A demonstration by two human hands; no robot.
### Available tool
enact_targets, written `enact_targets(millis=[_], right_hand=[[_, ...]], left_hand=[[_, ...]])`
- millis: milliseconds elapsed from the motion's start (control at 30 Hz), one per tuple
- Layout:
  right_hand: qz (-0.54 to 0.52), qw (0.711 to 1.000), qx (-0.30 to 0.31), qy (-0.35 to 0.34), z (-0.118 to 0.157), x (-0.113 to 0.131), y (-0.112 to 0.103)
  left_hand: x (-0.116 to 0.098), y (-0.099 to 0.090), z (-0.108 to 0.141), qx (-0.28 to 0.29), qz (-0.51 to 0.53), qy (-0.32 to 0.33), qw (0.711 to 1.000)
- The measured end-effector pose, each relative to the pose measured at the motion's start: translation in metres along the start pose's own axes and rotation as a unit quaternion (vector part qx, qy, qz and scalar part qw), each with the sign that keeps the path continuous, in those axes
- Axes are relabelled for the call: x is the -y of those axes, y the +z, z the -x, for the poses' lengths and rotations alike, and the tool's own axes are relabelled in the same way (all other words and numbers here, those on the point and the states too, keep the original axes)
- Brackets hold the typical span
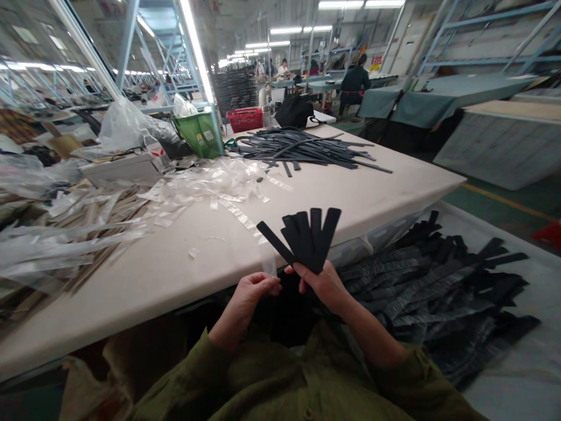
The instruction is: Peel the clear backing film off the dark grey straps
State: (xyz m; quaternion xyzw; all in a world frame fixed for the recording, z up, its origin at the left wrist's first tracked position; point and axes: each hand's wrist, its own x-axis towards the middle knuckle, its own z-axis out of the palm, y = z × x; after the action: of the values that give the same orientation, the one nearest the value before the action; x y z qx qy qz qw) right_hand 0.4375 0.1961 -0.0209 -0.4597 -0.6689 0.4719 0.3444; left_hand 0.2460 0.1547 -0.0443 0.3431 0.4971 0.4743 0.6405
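Observation:
My right hand (324,286) is closed around a fan of flat black fabric strips (313,240), whose ends spread upward above the table's front edge. To its left, my left hand (254,292) is closed in a pinch. A clear plastic strip (267,257) runs over the table edge down to those fingertips; the exact grip is partly hidden. More clear plastic strips (236,181) lie in a loose heap further back on the table. A pile of long dark strips (298,146) rests behind them.
Right of the table, many black strips in plastic (429,280) lie on a white surface (521,362). A green bag (201,134), a red basket (244,120) and a black bag (294,111) stand at the back. Brown strips and plastic (83,240) cover the left side. A seated person (357,82) is far off.

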Motion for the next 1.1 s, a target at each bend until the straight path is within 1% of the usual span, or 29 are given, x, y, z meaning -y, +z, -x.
enact_targets(millis=[67, 133, 200, 267, 333, 400, 567, 633, 700, 767, 867, 933, 967, 1000, 1100], right_hand=[[-0.018, 1.0, 0.013, 0.015, 0.016, 0.0, -0.007], [-0.03, 0.998, 0.04, 0.038, 0.036, -0.002, -0.011], [-0.032, 0.996, 0.061, 0.06, 0.055, -0.005, -0.012], [-0.026, 0.995, 0.068, 0.071, 0.071, -0.011, -0.011], [-0.01, 0.995, 0.064, 0.073, 0.08, -0.016, -0.009], [0.008, 0.996, 0.056, 0.072, 0.084, -0.019, -0.008], [0.047, 0.997, 0.033, 0.058, 0.078, -0.02, -0.008], [0.054, 0.996, 0.033, 0.066, 0.074, -0.019, -0.006], [0.052, 0.995, 0.029, 0.081, 0.07, -0.018, -0.002], [0.039, 0.995, 0.018, 0.094, 0.065, -0.017, 0.003], [0.014, 0.996, 0.014, 0.092, 0.057, -0.015, 0.008], [-0.003, 0.996, 0.025, 0.082, 0.057, -0.016, 0.005], [-0.009, 0.996, 0.032, 0.079, 0.06, -0.018, 0.001], [-0.01, 0.996, 0.038, 0.079, 0.065, -0.021, -0.004], [0.013, 0.995, 0.025, 0.096, 0.085, -0.035, -0.02]], left_hand=[[-0.004, -0.001, -0.005, -0.036, 0.102, -0.006, 0.994], [-0.009, -0.001, -0.011, -0.064, 0.193, -0.013, 0.979], [-0.014, 0.001, -0.016, -0.086, 0.257, -0.026, 0.962], [-0.018, 0.003, -0.019, -0.1, 0.288, -0.038, 0.952], [-0.021, 0.004, -0.021, -0.106, 0.3, -0.04, 0.947], [-0.022, 0.006, -0.021, -0.105, 0.304, -0.04, 0.946], [-0.02, 0.006, -0.021, -0.077, 0.298, -0.04, 0.951], [-0.016, 0.007, -0.02, -0.066, 0.293, -0.036, 0.953], [-0.01, 0.011, -0.018, -0.06, 0.285, -0.035, 0.956], [0.0, 0.02, -0.015, -0.053, 0.276, -0.033, 0.959], [0.016, 0.035, -0.01, -0.006, 0.257, -0.029, 0.966], [0.022, 0.04, -0.011, 0.014, 0.25, -0.029, 0.968], [0.022, 0.038, -0.013, 0.009, 0.249, -0.028, 0.968], [0.02, 0.035, -0.017, -0.008, 0.251, -0.026, 0.968], [0.011, 0.022, -0.026, -0.068, 0.254, -0.017, 0.965]])
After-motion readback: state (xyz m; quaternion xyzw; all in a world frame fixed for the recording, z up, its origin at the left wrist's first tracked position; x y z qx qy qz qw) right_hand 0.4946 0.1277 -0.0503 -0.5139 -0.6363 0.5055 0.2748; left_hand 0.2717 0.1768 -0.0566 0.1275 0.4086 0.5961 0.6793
